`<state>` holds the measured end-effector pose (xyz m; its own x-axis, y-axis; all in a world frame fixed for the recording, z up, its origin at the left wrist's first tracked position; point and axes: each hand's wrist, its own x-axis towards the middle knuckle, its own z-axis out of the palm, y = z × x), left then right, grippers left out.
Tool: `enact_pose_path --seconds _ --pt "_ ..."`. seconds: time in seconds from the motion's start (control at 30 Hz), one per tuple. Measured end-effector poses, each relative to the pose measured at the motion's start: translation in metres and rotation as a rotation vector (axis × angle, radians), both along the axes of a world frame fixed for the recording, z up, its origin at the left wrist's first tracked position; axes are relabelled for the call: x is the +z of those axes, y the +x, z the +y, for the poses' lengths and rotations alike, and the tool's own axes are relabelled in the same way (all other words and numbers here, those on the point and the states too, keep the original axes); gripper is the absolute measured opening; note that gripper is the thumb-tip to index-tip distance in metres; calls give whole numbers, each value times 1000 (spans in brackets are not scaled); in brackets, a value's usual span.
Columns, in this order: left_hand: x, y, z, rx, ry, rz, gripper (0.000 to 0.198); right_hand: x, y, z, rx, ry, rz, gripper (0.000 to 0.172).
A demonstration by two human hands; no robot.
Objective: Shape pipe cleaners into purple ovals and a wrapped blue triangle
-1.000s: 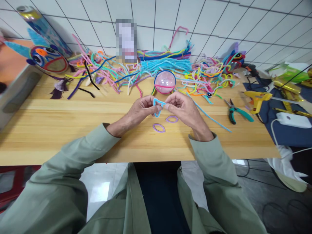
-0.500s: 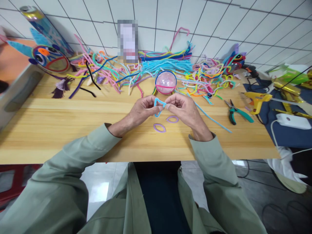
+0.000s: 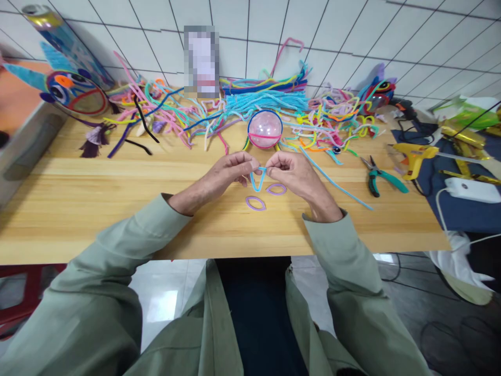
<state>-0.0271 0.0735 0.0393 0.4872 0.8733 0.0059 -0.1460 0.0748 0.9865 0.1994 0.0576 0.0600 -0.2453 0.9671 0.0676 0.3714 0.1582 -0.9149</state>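
A light blue pipe cleaner (image 3: 257, 186), bent into a small triangle with its point toward me, is held between both hands. My left hand (image 3: 234, 169) pinches its left corner, and my right hand (image 3: 288, 169) pinches the right corner. Just below them on the table lie two purple pipe cleaner loops, a nearer one (image 3: 255, 203) and one by my right hand (image 3: 276, 189), both leaf-shaped. Beyond my fingers stands a clear ball (image 3: 265, 129) with a dark blue rim and a pink band across it. A straight blue pipe cleaner (image 3: 340, 180) lies right of my right hand.
Loose pipe cleaners (image 3: 168, 112) and a light blue bundle (image 3: 266, 102) line the wall. Pliers (image 3: 381, 177) and a yellow glue gun (image 3: 415, 156) lie right. A decorated fish-like figure (image 3: 76, 91) stands left, near a tall can (image 3: 70, 47). A blurred upright object (image 3: 201, 62) leans on the wall.
The blue triangle has turned in my fingers, its point now facing down toward me. My left hand has shifted its grip slightly. The view has moved a little.
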Motion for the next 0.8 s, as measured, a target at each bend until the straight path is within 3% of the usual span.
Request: enact_pose_path --seconds 0.17,0.33,0.53,0.63,0.8 --pt "3 1 0 -11 137 66 44 -2 5 5 0 -42 -56 6" --pt "-5 0 2 49 237 117 42 -6 5 7 -8 -72 -45 4" --pt "-10 1 1 62 264 157 25 -10 1 7 -11 -83 -41 5" --pt "-5 0 1 39 229 175 23 -12 3 8 7 -43 -69 4" --pt "-1 -1 2 -18 27 161 36 -11 3 7 40 -52 -86 4"
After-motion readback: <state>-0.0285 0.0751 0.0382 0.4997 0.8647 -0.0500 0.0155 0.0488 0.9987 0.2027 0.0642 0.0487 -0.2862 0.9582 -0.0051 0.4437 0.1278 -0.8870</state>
